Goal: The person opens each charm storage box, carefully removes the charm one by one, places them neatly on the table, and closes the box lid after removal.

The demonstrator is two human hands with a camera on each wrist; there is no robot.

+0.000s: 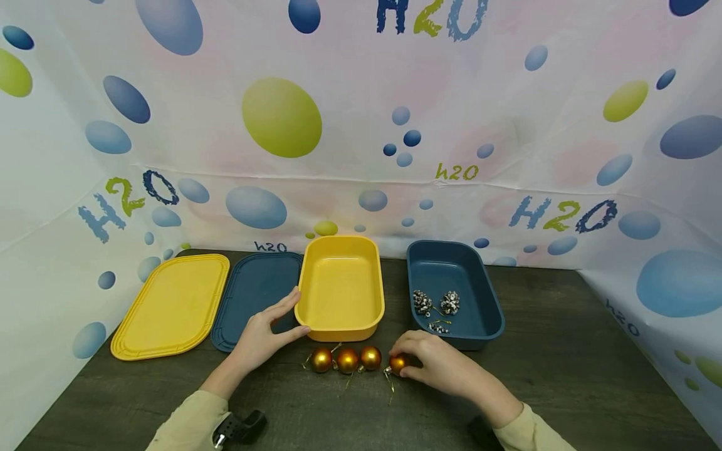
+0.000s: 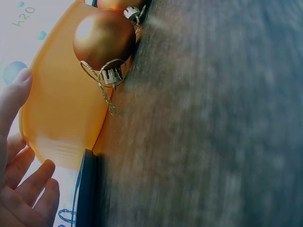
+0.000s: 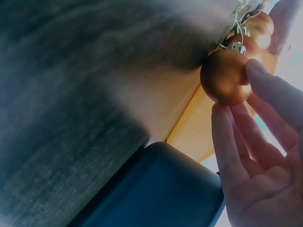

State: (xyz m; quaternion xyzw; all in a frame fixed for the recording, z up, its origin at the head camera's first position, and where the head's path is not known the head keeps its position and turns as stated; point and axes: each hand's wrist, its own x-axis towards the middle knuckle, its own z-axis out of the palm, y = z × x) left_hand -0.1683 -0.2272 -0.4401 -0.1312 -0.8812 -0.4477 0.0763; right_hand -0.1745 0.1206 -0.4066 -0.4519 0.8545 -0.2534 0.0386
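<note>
My right hand [image 1: 439,365] pinches a gold Christmas bauble [image 1: 397,363] between thumb and fingers, low over the table; a thin gold loop hangs from its silver cap. In the right wrist view the same bauble [image 3: 221,78] rests at the fingertips. To its left, three more gold baubles [image 1: 347,361] lie in a row in front of the yellow container [image 1: 338,335]. My left hand [image 1: 262,336] touches that container's front left corner, thumb at the front and straight fingers along the side. In the left wrist view a bauble [image 2: 104,40] lies close to the container wall.
Right of the yellow container stands a dark blue container [image 1: 491,322] with small frosted pine cones [image 1: 449,303] inside. A yellow lid [image 1: 172,307] and a dark blue lid [image 1: 259,282] lie at the left. A printed sheet [image 1: 338,169] hangs behind the dark table [image 1: 564,357].
</note>
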